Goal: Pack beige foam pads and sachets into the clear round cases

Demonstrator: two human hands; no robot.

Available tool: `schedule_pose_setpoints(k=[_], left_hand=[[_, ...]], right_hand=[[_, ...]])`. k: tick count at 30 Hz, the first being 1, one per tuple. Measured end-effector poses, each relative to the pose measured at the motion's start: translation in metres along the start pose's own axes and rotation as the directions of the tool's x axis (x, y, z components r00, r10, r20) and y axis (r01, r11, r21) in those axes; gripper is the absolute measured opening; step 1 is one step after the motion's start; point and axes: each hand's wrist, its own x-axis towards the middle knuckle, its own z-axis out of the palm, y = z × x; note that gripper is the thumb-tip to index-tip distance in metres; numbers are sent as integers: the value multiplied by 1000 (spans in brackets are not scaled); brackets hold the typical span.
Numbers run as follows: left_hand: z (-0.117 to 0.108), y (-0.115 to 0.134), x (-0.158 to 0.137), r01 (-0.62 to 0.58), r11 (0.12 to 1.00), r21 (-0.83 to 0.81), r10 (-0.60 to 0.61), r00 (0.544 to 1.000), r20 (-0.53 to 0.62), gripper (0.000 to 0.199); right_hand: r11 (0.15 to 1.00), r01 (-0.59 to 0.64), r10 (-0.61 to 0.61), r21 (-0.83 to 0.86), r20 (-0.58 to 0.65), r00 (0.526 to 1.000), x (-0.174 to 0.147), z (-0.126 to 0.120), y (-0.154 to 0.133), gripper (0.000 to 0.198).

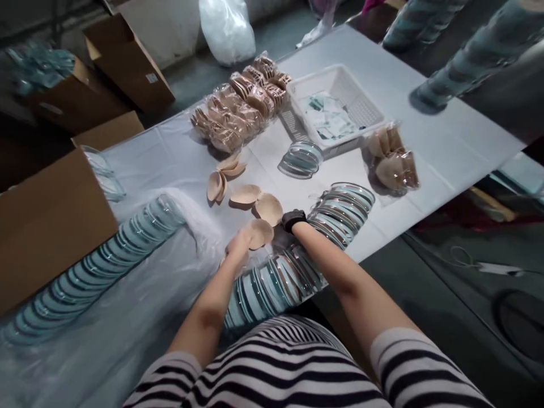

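A beige bra cup (260, 233) is in my left hand (239, 245), whose blurred fingers close on its left edge. My right hand (294, 220) wears a black glove and has its fingers curled. It sits beside the right edge of a second bra cup (269, 209); what is in its fingers is hidden. Another loose cup (245, 194) lies just behind, and a small cluster of cups (221, 180) rests farther left. Close to my right hand, a row of clear-wrapped packs (342, 212) with teal and white edges stretches along the table. More such packs (272, 280) lie below my hands.
Bagged beige cups (242, 105) are piled at the table's back. A white plastic basket (340, 79) holds small packets, with one wrapped pack (301, 158) before it. Bagged cups (393, 158) lie right. At left are a long pack stack (97, 266) and a cardboard box (51, 221).
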Motion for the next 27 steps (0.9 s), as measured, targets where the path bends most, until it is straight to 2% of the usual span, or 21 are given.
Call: schedule_pose_setpoints(k=[3, 5, 6, 8, 10, 12, 13, 15, 16, 17, 19, 21, 23, 25, 26, 27], left_hand=[[-1, -2, -10, -25, 998, -62, 16, 991, -131, 64], [-3, -3, -22, -83, 993, -87, 60, 969, -239, 82], [-4, -2, -28, -127, 986, -110, 92, 957, -277, 88], [-7, 0, -43, -216, 957, -191, 155, 944, -292, 95], [-10, 7, -57, -290, 904, -316, 204, 939, -278, 100], [-14, 19, -73, -384, 790, -478, 308, 922, -232, 99], [-15, 26, -81, -431, 694, -577, 383, 899, -211, 93], [-15, 40, -97, -456, 467, -758, 481, 850, -216, 69], [-16, 47, -105, -444, 380, -811, 487, 842, -233, 61], [-16, 52, -112, -432, 338, -836, 472, 847, -247, 56], [-18, 58, -126, -441, 380, -813, 468, 850, -242, 47], [-21, 59, -139, -519, 455, -724, 513, 817, -263, 35], [-22, 58, -150, -629, 456, -629, 528, 761, -377, 30], [-18, 58, -156, -698, 419, -581, 500, 712, -493, 31], [-15, 58, -158, -697, 404, -593, 479, 713, -512, 32], [-10, 59, -158, -672, 398, -624, 448, 736, -507, 32]], right_hand=[[990, -76, 88, -118, 107, 990, -13, -30, 5, 27], [987, -52, 73, -154, 132, 989, -35, -56, 8, 23], [994, -38, 52, -105, 128, 990, -50, -66, 8, 23], [987, -41, 26, 155, 95, 995, -85, -74, 7, 28], [863, -84, 71, 498, 46, 996, -119, -63, 4, 34], [703, -137, 157, 698, 36, 987, -147, -37, -2, 36], [656, -164, 182, 736, 57, 982, -158, -23, -4, 37], [621, -203, 184, 757, 111, 977, -173, -2, -6, 38], [623, -195, 166, 757, 116, 979, -178, 4, -6, 40], [628, -164, 146, 761, 92, 985, -181, 5, -3, 44], [651, -63, 108, 757, -10, 994, -183, -2, 4, 53], [679, -18, 83, 734, -53, 995, -183, -11, 13, 56], [682, -87, 99, 726, 26, 995, -186, -13, 20, 55], [650, -199, 142, 733, 140, 980, -192, -4, 23, 53], [641, -238, 156, 730, 180, 971, -196, 2, 23, 52], [643, -259, 161, 721, 204, 966, -199, 10, 22, 51]])
